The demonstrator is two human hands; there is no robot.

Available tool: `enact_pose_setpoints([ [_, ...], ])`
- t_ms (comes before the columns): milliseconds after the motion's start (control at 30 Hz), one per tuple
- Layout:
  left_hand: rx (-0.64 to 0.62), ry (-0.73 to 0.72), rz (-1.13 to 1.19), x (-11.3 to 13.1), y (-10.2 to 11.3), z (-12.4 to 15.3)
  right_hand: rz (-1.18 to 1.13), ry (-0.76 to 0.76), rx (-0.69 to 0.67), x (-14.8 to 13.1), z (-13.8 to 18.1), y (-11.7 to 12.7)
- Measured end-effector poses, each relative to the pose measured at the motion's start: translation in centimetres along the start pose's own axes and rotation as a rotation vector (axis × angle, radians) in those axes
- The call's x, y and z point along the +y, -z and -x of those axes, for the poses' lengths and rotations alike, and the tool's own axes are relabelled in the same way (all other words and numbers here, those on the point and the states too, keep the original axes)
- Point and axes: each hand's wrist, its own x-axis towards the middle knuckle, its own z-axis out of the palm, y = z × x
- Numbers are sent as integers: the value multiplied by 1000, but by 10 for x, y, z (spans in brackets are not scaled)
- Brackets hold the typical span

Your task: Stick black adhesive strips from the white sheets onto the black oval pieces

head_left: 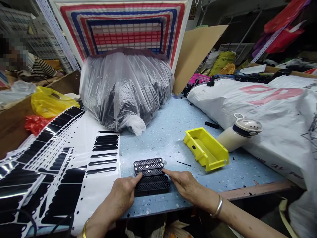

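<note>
A row of several black mesh-textured plastic strips [151, 175] lies side by side on the light blue table [168, 132] near its front edge. My left hand [122, 195] is loosely curled, its thumb pressing the left ends of the strips. My right hand [184, 185] touches the right ends with its index finger stretched out. Both hands square the row between them; neither lifts a strip. White backing sheets with black adhesive strips [74, 165] lie just left of my left hand.
A yellow plastic bin [205, 148] lies tipped to the right, beside a white bottle with a dark-banded lid [239, 134]. A clear bag of black parts [126, 89] stands behind. White sacks [260, 109] fill the right. Another person sits far left.
</note>
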Motion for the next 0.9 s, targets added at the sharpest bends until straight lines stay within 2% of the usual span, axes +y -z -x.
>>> enact_pose_setpoints([
  [167, 7, 1, -21, 0, -2, 0, -6, -36, 85, -4, 3, 1],
  [333, 14, 1, -6, -1, -6, 1, -308, -421, 30, -2, -22, 4],
  [500, 16, 11, 2, 0, -4, -1, -494, -599, -23, 3, -47, -5],
  [700, -9, 23, 2, 4, 4, -4, -657, -688, -45, 1, -51, -14],
  [900, -41, 37, -14, 5, 5, -5, -722, -691, -28, -1, -53, -12],
])
